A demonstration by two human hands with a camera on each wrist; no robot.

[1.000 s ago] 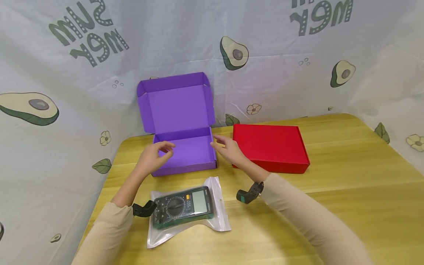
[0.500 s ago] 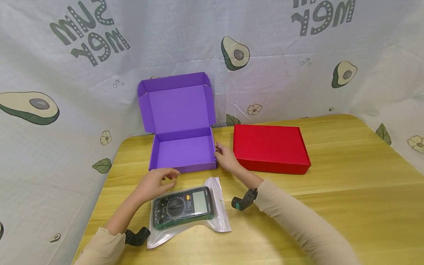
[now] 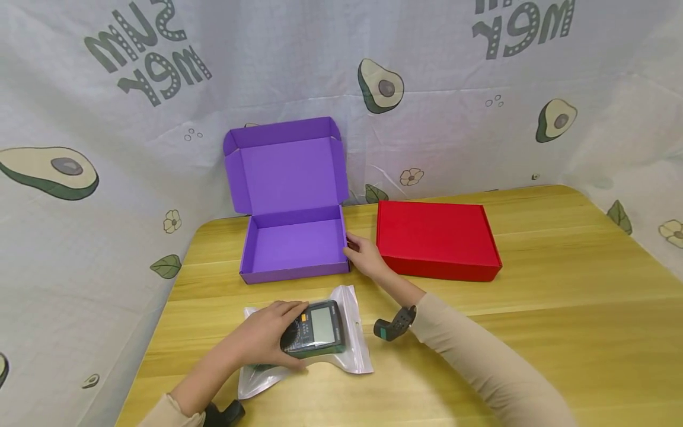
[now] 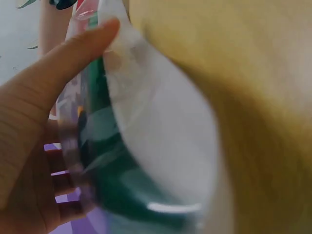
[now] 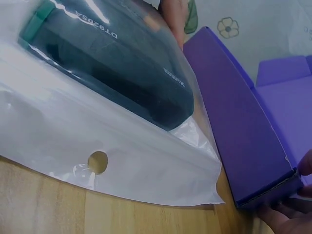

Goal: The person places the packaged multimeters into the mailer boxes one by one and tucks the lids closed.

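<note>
A black and green digital multimeter [image 3: 322, 326] lies in a clear plastic bag [image 3: 358, 353] on the wooden table. My left hand [image 3: 265, 337] spans the bagged multimeter from above, covering its dial. In the left wrist view the thumb is on the near side of the bag [image 4: 165, 107] and the fingers are on the far side. Behind it stands an open purple cardboard box [image 3: 293, 274] with its lid raised. At the box's right front corner, my right hand [image 3: 368, 256] pinches the side wall; its fingertips [image 5: 306, 163] show in the right wrist view.
A closed red box [image 3: 434, 234] stands on the table [image 3: 544, 284] to the right of my right hand. A pale cloth [image 3: 299, 59] printed with avocados hangs behind the table, close to the purple lid.
My left hand has moved from the purple box down toward me onto the bagged multimeter. My right hand has shifted nearer along the box's right side and taken hold of the wall.
</note>
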